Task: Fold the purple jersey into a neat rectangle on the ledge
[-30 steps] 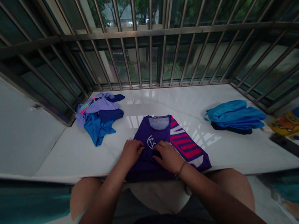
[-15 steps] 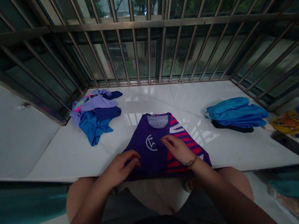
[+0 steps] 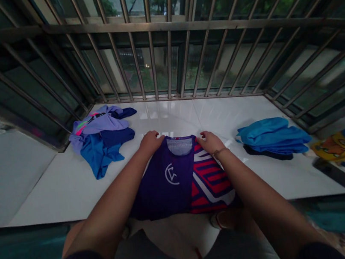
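Observation:
A purple sleeveless sports jersey point(image 3: 162, 191) lies face up on the white ledge, its right part striped red, white and purple. A white emblem marks its chest, and the grey inside of the back shows through the neck opening. At the jersey's left shoulder edge, my left hand point(image 3: 151, 142) has its fingers closed on the cloth. My right hand point(image 3: 211, 142), with a band around the wrist, pinches the opposite shoulder. The lower edge of the jersey hangs near the ledge's front, above my knees.
A loose heap of lilac and blue clothes point(image 3: 101, 131) is at the left. Folded blue clothes point(image 3: 267, 135) lie on a dark piece at the right. Beyond are a yellow and blue item point(image 3: 343, 145) and a dark phone-like slab point(image 3: 334, 172). Metal bars point(image 3: 151, 29) close off the back.
Both hands have moved forward from above the jersey's front to its two shoulders and now hold them. The jersey's striped side is spread out more, with more white pattern showing.

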A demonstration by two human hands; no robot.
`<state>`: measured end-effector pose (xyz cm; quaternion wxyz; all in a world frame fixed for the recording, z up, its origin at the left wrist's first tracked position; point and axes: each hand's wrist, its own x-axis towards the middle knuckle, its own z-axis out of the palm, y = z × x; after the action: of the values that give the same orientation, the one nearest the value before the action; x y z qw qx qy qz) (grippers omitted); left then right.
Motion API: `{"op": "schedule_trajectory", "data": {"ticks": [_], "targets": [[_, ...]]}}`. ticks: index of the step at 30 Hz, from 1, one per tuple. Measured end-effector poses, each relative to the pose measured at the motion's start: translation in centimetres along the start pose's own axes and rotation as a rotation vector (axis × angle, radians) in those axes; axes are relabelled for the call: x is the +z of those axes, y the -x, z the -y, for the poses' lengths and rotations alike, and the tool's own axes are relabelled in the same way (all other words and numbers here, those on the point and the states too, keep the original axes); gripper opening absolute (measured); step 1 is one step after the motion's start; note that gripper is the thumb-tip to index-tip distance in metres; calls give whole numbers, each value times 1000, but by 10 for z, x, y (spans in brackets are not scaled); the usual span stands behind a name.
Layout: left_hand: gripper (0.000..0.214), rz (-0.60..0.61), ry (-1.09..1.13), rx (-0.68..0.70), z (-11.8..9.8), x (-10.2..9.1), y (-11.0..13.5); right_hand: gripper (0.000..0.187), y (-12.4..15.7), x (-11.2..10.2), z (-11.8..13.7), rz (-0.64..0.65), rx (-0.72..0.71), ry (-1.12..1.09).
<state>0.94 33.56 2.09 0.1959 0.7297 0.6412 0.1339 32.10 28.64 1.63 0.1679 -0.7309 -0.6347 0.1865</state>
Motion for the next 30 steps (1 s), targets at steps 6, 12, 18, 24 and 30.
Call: {"op": "schedule_trajectory", "data": {"ticks": [6, 12, 18, 24, 30], "targets": [[21, 99, -25, 11, -5, 19, -59, 28, -47, 10, 0, 121, 46, 79], [24, 245, 16, 92, 8, 13, -73, 16, -72, 13, 3, 224, -8, 45], [24, 346, 11, 144, 39, 11, -62, 16, -64, 14, -2, 288, 2, -37], [23, 338, 57, 107, 33, -6, -112, 15, -97, 9, 5, 230, 76, -96], [21, 66, 279, -10, -8, -57, -161, 17, -146, -35, 37, -17, 21, -250]]}}
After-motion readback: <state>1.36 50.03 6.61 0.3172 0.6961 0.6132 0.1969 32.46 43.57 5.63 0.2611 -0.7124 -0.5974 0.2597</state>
